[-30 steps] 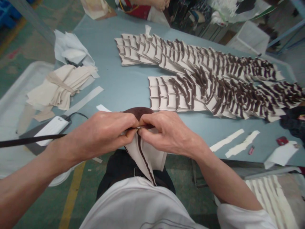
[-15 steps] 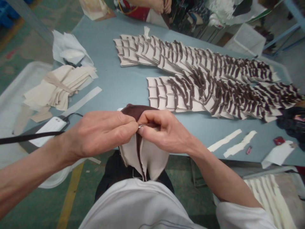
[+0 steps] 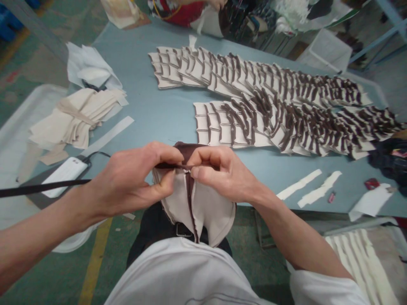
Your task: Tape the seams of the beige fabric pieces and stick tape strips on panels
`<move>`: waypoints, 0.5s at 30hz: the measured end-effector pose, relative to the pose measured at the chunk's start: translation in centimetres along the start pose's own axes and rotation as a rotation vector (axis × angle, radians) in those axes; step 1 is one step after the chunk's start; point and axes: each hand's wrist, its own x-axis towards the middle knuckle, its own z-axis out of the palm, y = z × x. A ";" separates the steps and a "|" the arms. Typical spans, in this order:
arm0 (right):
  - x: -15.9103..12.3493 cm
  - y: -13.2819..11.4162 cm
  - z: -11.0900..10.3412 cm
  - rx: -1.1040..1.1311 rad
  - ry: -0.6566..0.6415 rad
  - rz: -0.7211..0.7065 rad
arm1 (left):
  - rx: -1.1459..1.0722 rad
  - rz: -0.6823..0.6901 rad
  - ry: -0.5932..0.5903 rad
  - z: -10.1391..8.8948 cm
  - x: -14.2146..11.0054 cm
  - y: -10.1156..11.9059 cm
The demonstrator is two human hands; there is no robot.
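A sewn fabric piece (image 3: 210,212), cream on the side facing me with dark brown seams and a brown edge, hangs between my hands over my lap, its top near the table's front edge. My left hand (image 3: 136,178) pinches the brown edge between thumb and fingers, left of the central seam. Close beside it, my right hand (image 3: 222,173) grips the same edge with thumb and bent forefinger. A small pale bit shows at the seam between my fingertips; I cannot make out what it is.
Two long rows of overlapping cream and brown pieces (image 3: 270,118) cover the table (image 3: 140,55). Left lie bundled cream strips (image 3: 76,114) and a white phone-like device (image 3: 65,176) with a cable. Right are loose strips (image 3: 300,184) and a red lighter-like item (image 3: 331,197). Someone sits across.
My left hand has shifted slightly left and its thumb has parted from the fingers, showing more of the brown edge. The fabric's lower part has spread a little to the right.
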 end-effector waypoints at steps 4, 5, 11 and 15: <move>-0.7 -0.3 0.1 -0.252 0.068 -0.106 | -0.132 -0.060 -0.056 -0.7 0.1 0.3; -0.8 -0.4 0.2 -0.309 0.079 -0.144 | -0.162 -0.072 -0.094 -1.0 0.3 0.4; -0.8 0.0 0.5 -0.525 0.117 -0.317 | -0.208 0.024 -0.259 -1.3 1.1 0.3; -0.7 0.6 0.4 -0.576 0.112 -0.355 | -0.143 0.069 -0.265 -0.6 0.7 -0.2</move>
